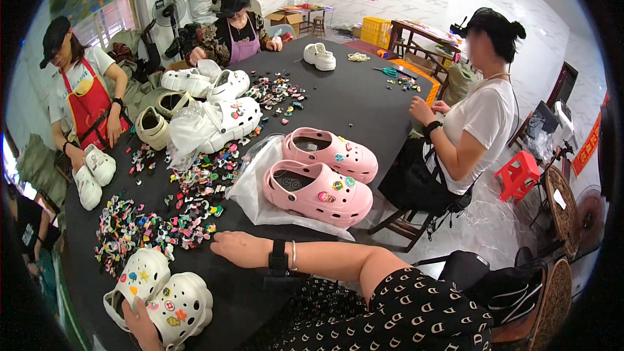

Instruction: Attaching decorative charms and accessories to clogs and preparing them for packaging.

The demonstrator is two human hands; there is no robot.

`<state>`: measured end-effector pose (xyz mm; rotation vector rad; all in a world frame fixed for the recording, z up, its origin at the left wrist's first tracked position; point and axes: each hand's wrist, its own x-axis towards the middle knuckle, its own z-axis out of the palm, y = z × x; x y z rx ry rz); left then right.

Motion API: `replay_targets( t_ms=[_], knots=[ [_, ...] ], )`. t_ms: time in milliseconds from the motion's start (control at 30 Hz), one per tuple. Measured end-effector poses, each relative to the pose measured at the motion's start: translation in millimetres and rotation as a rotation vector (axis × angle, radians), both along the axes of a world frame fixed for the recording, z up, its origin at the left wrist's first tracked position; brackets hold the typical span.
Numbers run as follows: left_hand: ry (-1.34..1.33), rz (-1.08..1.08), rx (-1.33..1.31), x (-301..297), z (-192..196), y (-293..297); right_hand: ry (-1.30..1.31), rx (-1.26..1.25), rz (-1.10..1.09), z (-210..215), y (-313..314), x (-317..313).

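Note:
Two white clogs (188, 296) dotted with colourful shoe charms sit side by side at the table's near left. My left hand (142, 326) grips them, its thumb showing between the two shoes. My right hand (240, 249), with a black band and a bracelet on its wrist, lies at the right edge of a heap of small shoe charms (123, 227). Its fingers are curled together; what they hold, if anything, is hidden. Beyond it, a pair of pink clogs (318, 195) with a few charms rests on a white plastic bag (250, 205).
More white clogs (227, 123) and loose charms (276, 94) spread over the dark table (383, 110). One white clog (319, 56) stands far back, near teal-handled scissors (388, 72). Three co-workers sit or stand around the table; a red stool (518, 177) is at right.

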<state>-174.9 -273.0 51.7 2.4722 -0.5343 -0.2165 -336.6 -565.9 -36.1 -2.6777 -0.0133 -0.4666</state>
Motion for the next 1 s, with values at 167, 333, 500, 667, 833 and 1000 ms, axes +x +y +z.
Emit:
replay_targets(
  t_ms=[167,333,500,667,833,1000],
  knots=[
    [-0.054,0.042,-0.267,44,-63,28,-0.012,0.022,0.036,7,6,8],
    [0.113,-0.001,-0.506,37,-54,27,-0.035,0.038,0.117,14,1,21],
    [-0.129,0.029,-0.327,28,-49,10,0.051,0.202,0.126,45,1,24],
    [-0.187,0.094,-0.34,13,-43,9,-0.013,0.309,0.189,62,18,40],
    [-0.19,0.097,-0.336,9,-41,10,-0.075,0.308,0.278,63,36,57],
    [-0.23,0.085,-0.362,12,-46,10,-0.032,0.286,0.322,69,49,63]
  ],
)
